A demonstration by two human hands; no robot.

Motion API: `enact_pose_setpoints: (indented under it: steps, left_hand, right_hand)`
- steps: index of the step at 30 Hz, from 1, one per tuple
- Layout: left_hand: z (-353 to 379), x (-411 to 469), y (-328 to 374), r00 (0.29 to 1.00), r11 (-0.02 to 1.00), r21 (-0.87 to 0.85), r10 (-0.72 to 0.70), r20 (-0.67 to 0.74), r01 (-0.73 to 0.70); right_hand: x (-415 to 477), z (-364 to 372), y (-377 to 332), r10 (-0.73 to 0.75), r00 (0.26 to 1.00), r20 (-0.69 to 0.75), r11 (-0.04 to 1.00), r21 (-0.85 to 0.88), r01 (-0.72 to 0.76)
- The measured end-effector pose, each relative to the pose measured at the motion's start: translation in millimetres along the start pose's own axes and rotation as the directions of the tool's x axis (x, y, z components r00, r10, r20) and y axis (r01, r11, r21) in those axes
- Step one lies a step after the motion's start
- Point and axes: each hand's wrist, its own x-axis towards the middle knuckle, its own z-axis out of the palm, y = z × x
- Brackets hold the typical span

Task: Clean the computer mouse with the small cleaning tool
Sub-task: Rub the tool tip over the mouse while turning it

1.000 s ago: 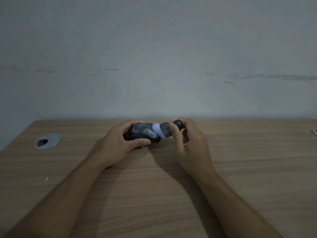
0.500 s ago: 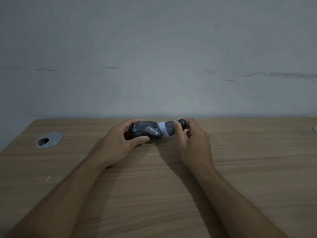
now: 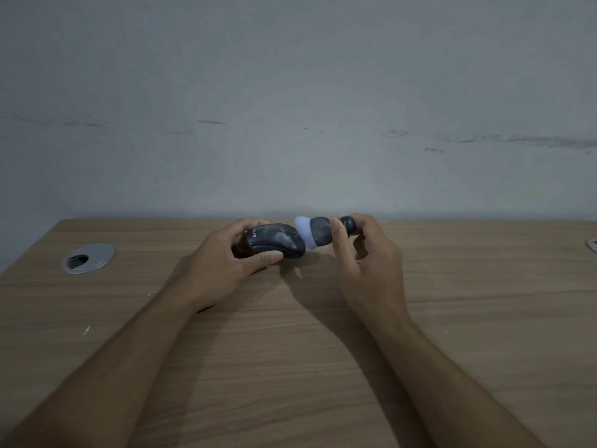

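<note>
Wooden desk [image 3: 323,350] seen from above & behind the person's forearms, grey wall at the far edge. Near the desk's left edge, toward the far side, sits a round metal cable grommet [image 3: 88,257] w/ a dark opening. Moving right, the left hand [image 3: 226,270] is wrapped around a dark computer mouse [image 3: 276,244], thumb along the near side, fingers over the far side; the mouse sits close to the far edge, roughly mid-desk, its base on or just above the wood, can't tell which. Just right of it is the small cleaning tool [image 3: 318,231]: dark rounded body, pale soft-looking head [image 3: 303,232] pointing left, touching or almost touching the mouse's right end. The right hand [image 3: 365,260] pinches the tool's narrow dark handle between thumb & fingers, tight grip. At the desk's right edge, a sliver of a 2nd metal fitting [image 3: 592,245].

Progress, as a judgement: cleaning looks underway, head at one end of the mouse. No way to tell how much surface is done; sides & underside likely remain.
</note>
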Motion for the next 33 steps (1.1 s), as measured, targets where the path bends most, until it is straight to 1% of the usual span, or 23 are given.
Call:
enact_pose_setpoints:
  steps: [2,4,7,9,11,13,15,18,21,24,27,29,31,33]
  left_hand:
    - [-0.9,0.5,0.5,1.000,1.000,0.018,0.008,-0.003,-0.008]
    - [-0.6,-0.2,1.0,1.000,1.000,0.026,0.012,-0.009,-0.012]
    - [0.3,-1.4,2.2,1.000,1.000,0.026,0.006,-0.017,-0.006]
    - [0.2,-1.7,2.0,1.000,1.000,0.022,0.001,-0.016,-0.001]
    - [-0.1,-1.3,2.3,1.000,1.000,0.018,-0.001,-0.014,0.001]
    - [-0.4,-1.1,1.5,1.000,1.000,0.004,0.005,-0.018,-0.004]
    - [-0.6,-1.8,2.3,1.000,1.000,0.002,0.011,-0.020,-0.011]
    - [-0.5,-2.9,3.9,0.999,1.000,0.003,0.009,-0.035,-0.009]
    - [0.3,-2.6,3.9,0.999,1.000,-0.003,0.006,-0.042,-0.006]
    - [-0.9,-0.6,1.2,0.999,1.000,0.012,0.014,-0.050,-0.014]
    - [-0.8,-1.0,1.4,0.998,1.000,0.024,0.015,-0.059,-0.013]
    - [0.5,-1.0,0.5,0.998,0.999,0.026,0.025,-0.060,-0.023]
    - [1.2,0.1,-1.3,0.998,0.999,0.028,0.035,-0.055,-0.034]
    - [1.4,1.6,-2.9,0.997,0.998,0.043,0.053,-0.053,-0.050]
  right_hand:
    - [-3.7,2.5,-4.8,-0.048,0.998,0.049,0.999,-0.002,0.048]
    - [-3.3,7.2,-0.9,-0.053,0.996,0.070,0.997,-0.051,0.057]
    - [3.2,9.0,8.6,0.009,1.000,0.016,0.996,-0.090,-0.008]
    - [4.2,6.2,7.0,0.027,1.000,-0.010,0.998,-0.052,-0.028]
    - [0.7,3.8,-1.7,-0.016,1.000,-0.005,1.000,-0.014,0.016]
    - [-4.8,5.3,-6.6,-0.062,0.997,0.040,0.998,-0.019,0.063]
    - [-5.0,9.2,-1.5,-0.027,0.998,0.058,0.998,-0.057,0.031]
    - [1.8,8.5,8.7,0.058,0.998,0.014,0.995,-0.078,-0.056]
    - [0.7,4.8,2.2,0.016,1.000,-0.003,1.000,-0.019,-0.016]
    - [-6.6,8.5,-6.4,-0.049,0.997,0.062,0.998,-0.026,0.050]
    - [-3.0,11.3,1.1,0.004,0.999,0.046,0.996,-0.084,0.000]
    - [0.2,9.1,3.6,0.038,0.999,0.017,0.997,-0.069,-0.037]
    - [-0.6,6.7,-1.5,0.020,1.000,-0.010,0.999,-0.035,-0.020]
    - [-4.7,7.1,-11.3,-0.042,0.999,0.007,0.999,-0.001,0.042]
